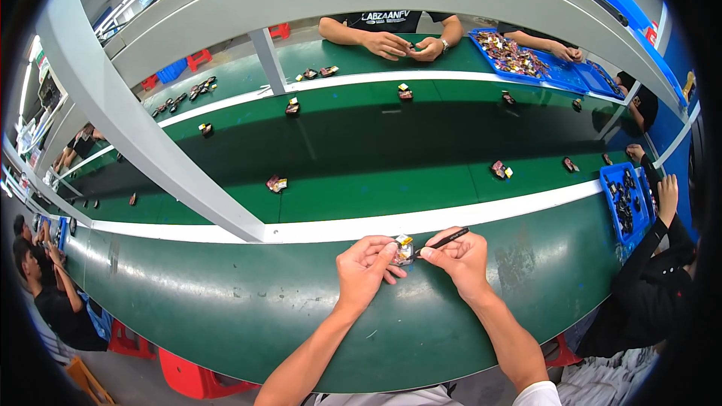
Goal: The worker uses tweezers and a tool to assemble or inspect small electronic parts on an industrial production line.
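My left hand (362,269) pinches a small electronic assembly (404,246) with a yellow-and-white tab, holding it just above the green worktable (293,297). In my right hand (462,263) is a pair of slim black tweezers (450,238), gripped like a pen. The tip of the tweezers points at the right side of the assembly and appears to touch it. My fingers partly cover the assembly, so its inner details are too small to make out.
Beyond a white rail (338,231), a green conveyor belt (376,184) carries several similar assemblies. A grey post (150,128) slants across the left. Blue trays of parts stand at right (608,173) and far right (481,37). Co-workers sit opposite and on both sides.
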### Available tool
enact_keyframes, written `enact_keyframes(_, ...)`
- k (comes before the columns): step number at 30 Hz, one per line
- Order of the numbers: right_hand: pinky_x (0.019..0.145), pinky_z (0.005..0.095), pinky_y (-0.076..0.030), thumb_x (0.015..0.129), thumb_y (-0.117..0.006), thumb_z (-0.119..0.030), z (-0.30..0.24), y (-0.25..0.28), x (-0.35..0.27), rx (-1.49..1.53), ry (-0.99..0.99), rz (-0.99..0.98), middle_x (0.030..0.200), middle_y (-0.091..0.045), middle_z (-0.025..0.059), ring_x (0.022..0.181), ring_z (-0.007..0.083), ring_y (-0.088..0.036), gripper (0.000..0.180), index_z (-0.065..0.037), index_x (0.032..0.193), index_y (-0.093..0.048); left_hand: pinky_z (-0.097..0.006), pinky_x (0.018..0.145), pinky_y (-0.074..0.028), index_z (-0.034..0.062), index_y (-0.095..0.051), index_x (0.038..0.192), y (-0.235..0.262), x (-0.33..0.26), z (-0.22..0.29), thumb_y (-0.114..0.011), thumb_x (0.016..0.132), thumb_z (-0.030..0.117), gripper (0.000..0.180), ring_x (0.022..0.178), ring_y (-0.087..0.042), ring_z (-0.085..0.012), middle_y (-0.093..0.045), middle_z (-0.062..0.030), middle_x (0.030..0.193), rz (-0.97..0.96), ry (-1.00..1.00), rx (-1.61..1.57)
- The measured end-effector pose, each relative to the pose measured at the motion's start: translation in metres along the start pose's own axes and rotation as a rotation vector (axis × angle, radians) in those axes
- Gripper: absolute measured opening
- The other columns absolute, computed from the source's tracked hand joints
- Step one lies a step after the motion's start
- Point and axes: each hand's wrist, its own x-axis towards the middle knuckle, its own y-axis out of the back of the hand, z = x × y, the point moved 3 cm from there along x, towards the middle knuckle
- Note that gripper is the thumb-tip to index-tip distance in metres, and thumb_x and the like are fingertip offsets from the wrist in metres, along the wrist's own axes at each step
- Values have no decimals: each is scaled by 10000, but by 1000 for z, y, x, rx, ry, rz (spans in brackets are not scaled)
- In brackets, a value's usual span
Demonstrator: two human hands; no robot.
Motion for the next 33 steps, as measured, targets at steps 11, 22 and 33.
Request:
enact_keyframes(11,459,167,-276,818,-789,55,1,-11,-11,-110,204,60,779,-692,-2,523,-36,-393,120,13,904,-716,-306,551,-602,-86,-606,1145,1,2,0,-602,1018,139,258,710,-744,-284,-717,-217,988,-84,-35,-57)
enact_keyframes(22,456,172,-286,788,-806,52,-4,-13,-14,-276,253,92,785,-716,28,507,-19,-414,121,12,854,-713,-286,544,-594,-88,-605,1154,2,2,0,-599,1013,106,240,695,-739,-259,-720,-210,964,-74,-51,-66)
enact_keyframes(33,429,217,-242,778,-833,-6,-7,-18,-17,-376,395,137,644,-669,-19,446,-6,-354,102,-35,836,-754,-292,550,-598,-89,-606,1145,3,2,0,-608,1006,99,233,688,-736,-252,-721,-211,936,-41,-69,-69)
